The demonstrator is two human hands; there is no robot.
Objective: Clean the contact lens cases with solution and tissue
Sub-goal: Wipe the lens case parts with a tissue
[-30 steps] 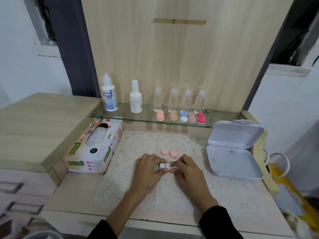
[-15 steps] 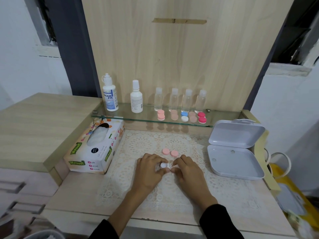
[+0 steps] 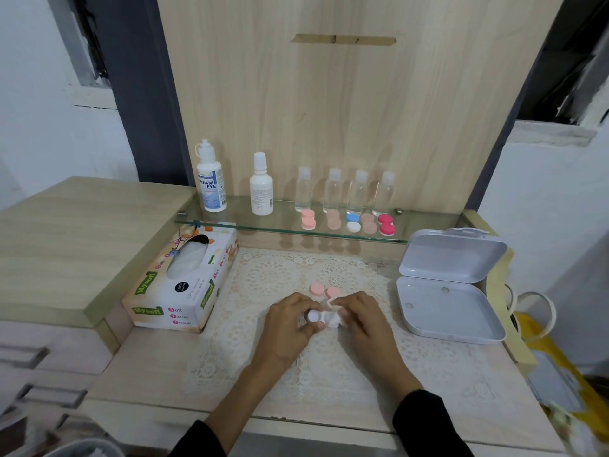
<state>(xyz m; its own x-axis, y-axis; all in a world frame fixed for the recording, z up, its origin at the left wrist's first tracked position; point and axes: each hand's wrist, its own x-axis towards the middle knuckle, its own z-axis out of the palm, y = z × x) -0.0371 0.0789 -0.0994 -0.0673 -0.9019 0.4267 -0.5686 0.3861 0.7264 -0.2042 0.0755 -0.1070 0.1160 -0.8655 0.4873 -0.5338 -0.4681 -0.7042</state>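
Observation:
My left hand (image 3: 290,324) grips a small white contact lens case (image 3: 313,316) over the lace mat (image 3: 296,367). My right hand (image 3: 362,321) pinches a wad of white tissue (image 3: 333,319) against the case. Two pink caps (image 3: 324,290) lie on the mat just behind my hands. On the glass shelf (image 3: 283,222) stand a solution bottle (image 3: 211,179), a white bottle (image 3: 261,186), several small clear bottles (image 3: 346,191) and several more lens cases (image 3: 349,222). Much of the held case is hidden by my fingers.
A tissue box (image 3: 184,285) sits left of the mat. An open grey hinged box (image 3: 448,285) lies to the right. A raised wooden counter (image 3: 66,232) is at the left, and a yellow bag (image 3: 566,374) hangs beyond the table's right edge.
My hands have stayed together over the mat. My fingers shifted slightly around the case and the tissue.

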